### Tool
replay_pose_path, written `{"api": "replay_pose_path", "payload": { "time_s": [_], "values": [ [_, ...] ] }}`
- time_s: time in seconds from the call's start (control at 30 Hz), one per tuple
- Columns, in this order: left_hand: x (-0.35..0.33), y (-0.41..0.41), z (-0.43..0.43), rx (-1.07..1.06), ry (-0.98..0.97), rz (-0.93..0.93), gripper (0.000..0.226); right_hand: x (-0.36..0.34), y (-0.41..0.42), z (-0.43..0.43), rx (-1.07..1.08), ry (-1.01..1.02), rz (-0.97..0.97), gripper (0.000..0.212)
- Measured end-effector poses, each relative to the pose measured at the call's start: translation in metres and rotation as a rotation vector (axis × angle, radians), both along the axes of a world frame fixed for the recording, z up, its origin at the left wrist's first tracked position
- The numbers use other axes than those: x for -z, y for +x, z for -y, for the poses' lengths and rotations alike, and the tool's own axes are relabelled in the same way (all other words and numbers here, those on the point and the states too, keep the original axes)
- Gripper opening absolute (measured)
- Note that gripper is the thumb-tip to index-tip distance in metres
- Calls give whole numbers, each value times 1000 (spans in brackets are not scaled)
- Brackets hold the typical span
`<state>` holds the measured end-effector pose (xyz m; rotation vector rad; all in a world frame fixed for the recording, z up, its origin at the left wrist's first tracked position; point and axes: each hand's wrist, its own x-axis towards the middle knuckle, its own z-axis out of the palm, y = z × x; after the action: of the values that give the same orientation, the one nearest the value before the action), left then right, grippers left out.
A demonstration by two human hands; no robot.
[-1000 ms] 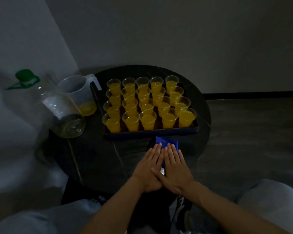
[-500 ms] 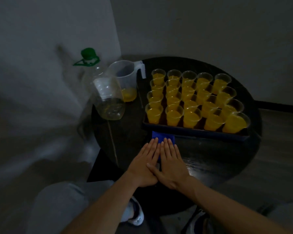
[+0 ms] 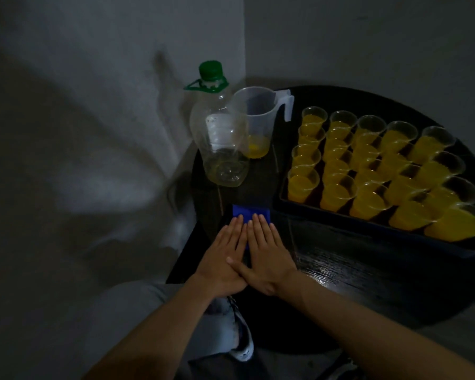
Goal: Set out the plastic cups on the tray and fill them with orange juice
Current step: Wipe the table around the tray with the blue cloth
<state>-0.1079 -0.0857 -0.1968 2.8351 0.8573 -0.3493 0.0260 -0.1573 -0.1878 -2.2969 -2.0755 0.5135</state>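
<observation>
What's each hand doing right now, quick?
Left hand: open, flat, fingertips resting on the small flat blue rectangular object.
Right hand: open, flat, fingertips on the same blue object.

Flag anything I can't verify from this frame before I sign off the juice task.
Head view only:
- Blue object: mostly under the left hand and right hand; identity unclear.
- Bottle label: too dim and blurred to read.
- Inner cups: sides overlapped by nearer cups, exact levels unclear.
- Tray right end: cut off by the frame edge.
</observation>
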Motion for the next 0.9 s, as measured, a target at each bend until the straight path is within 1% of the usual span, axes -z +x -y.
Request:
{"api": "replay_pose_path", "payload": {
  "time_s": [0.3, 0.43, 0.57, 0.77, 0.9],
  "values": [
    [1, -37, -24, -163, -47, 61, 103, 0, -28, -42, -105, -16, 2, 101],
    [2, -41, -23, -174, -35, 59, 101, 2, -30, -43, -113, -23, -15, 100],
    [6, -41, -9, -185, -55, 50, 102, 4, -29, -30, -123, -15, -37, 102],
    [13, -30, 24, -216, -8, 63, 103, 6, -21, 2, -125, 15, -44, 100],
    [13, -12, 49, -205, -41, 68, 104, 3, -6, 29, -109, 17, -39, 103]
  ]
}}
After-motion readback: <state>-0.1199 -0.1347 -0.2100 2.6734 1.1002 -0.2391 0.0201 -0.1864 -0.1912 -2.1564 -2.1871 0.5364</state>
